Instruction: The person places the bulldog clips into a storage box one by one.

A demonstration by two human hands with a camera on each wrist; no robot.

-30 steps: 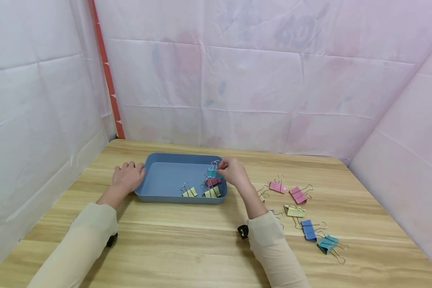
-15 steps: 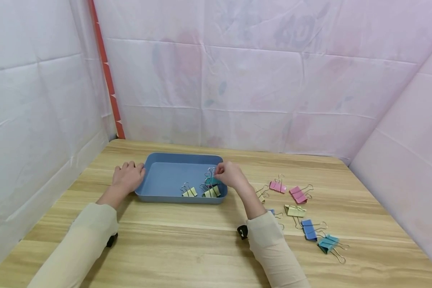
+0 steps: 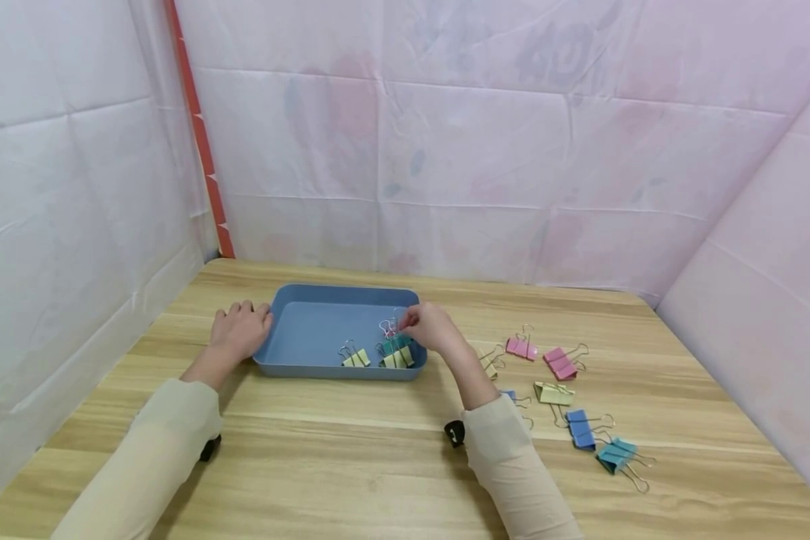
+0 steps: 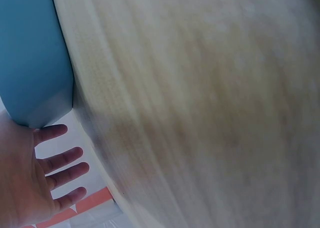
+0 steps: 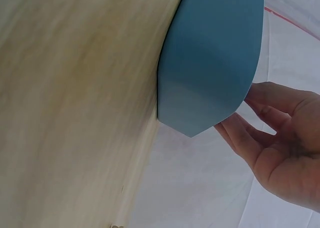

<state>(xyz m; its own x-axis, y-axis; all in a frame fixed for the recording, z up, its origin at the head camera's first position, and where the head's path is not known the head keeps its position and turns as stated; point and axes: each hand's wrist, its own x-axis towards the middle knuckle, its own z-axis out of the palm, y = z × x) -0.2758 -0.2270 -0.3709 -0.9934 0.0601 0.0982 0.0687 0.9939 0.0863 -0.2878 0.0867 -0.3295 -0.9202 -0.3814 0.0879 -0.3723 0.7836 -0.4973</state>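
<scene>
Inside the right end of the blue tray [image 3: 310, 334], my right hand [image 3: 437, 330] reaches over the rim and pinches a teal binder clip [image 3: 398, 345] near its wire handles. That clip stands among a pink binder clip [image 3: 389, 331] behind it and a yellow binder clip [image 3: 398, 359] in front. A second yellow binder clip [image 3: 358, 359] sits a little to the left. My left hand [image 3: 240, 331] rests at the tray's left side, fingers spread and fairly straight in the left wrist view. In the right wrist view, the tray wall [image 5: 210, 63] hides the right fingertips and the clips.
Right of the tray, several binder clips lie on the wooden table [image 3: 337, 465]: pink ones [image 3: 561, 364], a yellow one [image 3: 554, 394], a blue one [image 3: 580, 430] and a teal one [image 3: 617, 455]. The right forearm partly covers others. White cloth walls [image 3: 472, 150] enclose the table.
My right hand has lowered the teal binder clip into the tray, between the pink and front yellow clips. The left hand has stayed at the tray's left side.
</scene>
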